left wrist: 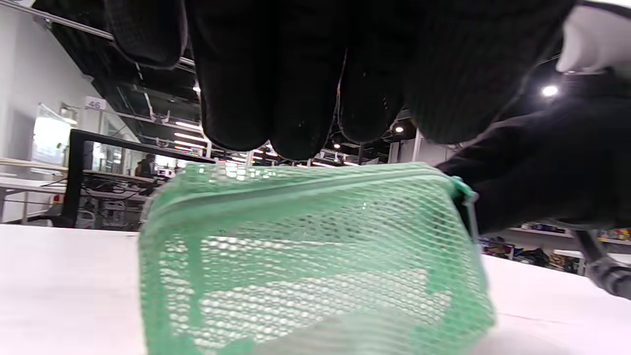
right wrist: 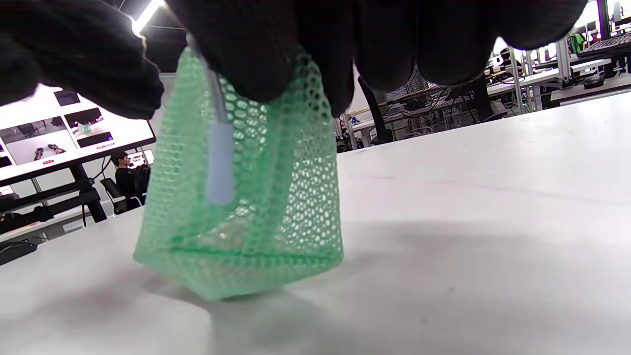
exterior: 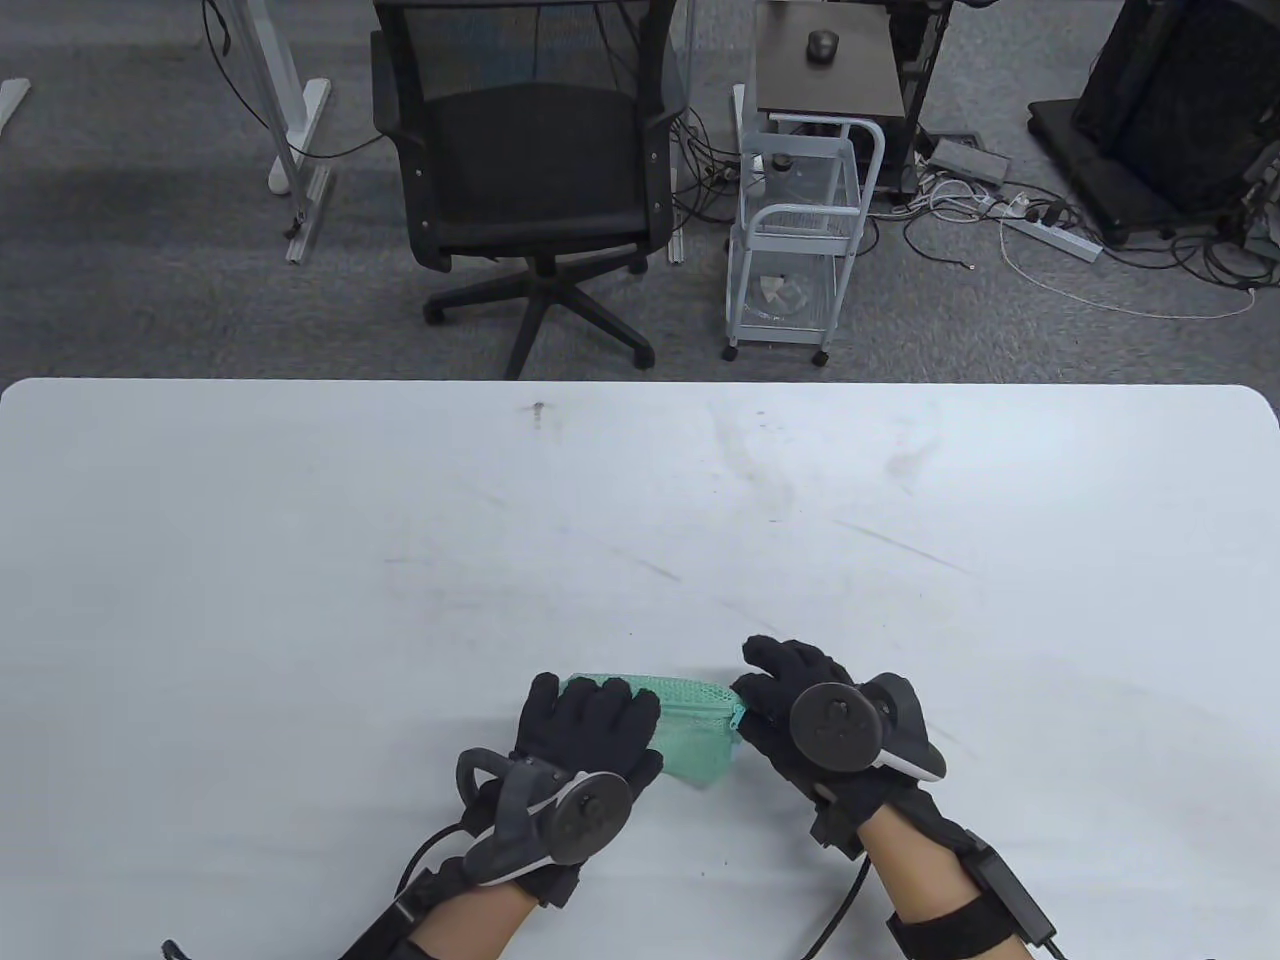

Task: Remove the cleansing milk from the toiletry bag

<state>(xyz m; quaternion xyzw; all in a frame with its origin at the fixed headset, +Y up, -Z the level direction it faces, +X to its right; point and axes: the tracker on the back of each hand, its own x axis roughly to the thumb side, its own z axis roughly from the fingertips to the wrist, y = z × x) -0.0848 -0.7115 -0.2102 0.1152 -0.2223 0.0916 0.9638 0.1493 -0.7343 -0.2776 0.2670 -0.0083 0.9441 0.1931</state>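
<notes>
A green mesh toiletry bag lies on the white table near its front edge, zipped along the top. My left hand rests over the bag's left end, with its fingers on the top edge of the bag. My right hand pinches the zipper pull at the right end of the bag. The right hand also shows in the left wrist view. The mesh shows only a pale blur inside; I cannot make out the cleansing milk.
The table stretches bare to the far edge. Behind it stand a black office chair and a white wire trolley, with cables on the floor.
</notes>
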